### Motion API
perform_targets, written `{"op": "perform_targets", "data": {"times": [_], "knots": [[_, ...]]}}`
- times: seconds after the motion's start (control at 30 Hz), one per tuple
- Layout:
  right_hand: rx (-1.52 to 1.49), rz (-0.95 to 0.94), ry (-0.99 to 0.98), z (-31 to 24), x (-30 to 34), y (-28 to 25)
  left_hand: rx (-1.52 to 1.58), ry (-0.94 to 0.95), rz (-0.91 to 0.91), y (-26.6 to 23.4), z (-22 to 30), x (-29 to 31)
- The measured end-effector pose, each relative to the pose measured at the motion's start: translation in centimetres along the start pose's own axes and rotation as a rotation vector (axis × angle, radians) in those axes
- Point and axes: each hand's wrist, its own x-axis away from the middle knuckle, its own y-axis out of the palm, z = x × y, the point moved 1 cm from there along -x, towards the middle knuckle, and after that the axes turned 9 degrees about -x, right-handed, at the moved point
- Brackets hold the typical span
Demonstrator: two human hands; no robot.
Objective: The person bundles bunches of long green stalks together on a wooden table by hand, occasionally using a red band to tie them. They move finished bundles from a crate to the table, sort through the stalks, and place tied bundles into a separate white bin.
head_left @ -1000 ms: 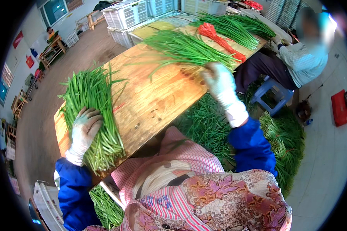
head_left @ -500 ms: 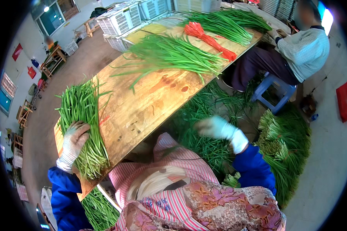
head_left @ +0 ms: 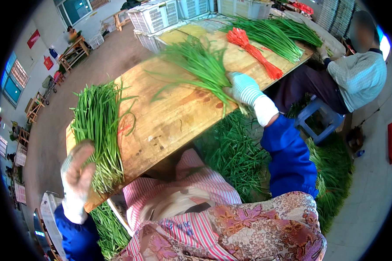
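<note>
My right hand, in a white knitted glove, is closed round the stem ends of a loose bunch of garlic chives over the middle of the wooden table. The leaf tips of that bunch are blurred and point to the far left. My left hand, also gloved, is beside the stems of another pile of garlic chives at the table's left end. Its fingers are apart and somewhat blurred, with nothing in them. A bundle of red ties lies beyond my right hand.
The wooden table runs from near left to far right. More chives lie at its far end, before a seated person on a blue stool. White crates stand behind. Cut greens cover the floor below.
My right hand has come up from below the table edge and taken hold of the middle bunch's stems. My left hand has come off the left pile, its fingers spreading.
</note>
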Motion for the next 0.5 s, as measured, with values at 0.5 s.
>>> {"op": "perform_targets", "data": {"times": [0.5], "knots": [[-0.382,0.147,0.095,1.5,3.0,-5.2,0.744,-0.254,-0.298,16.8,6.7,-2.4]]}}
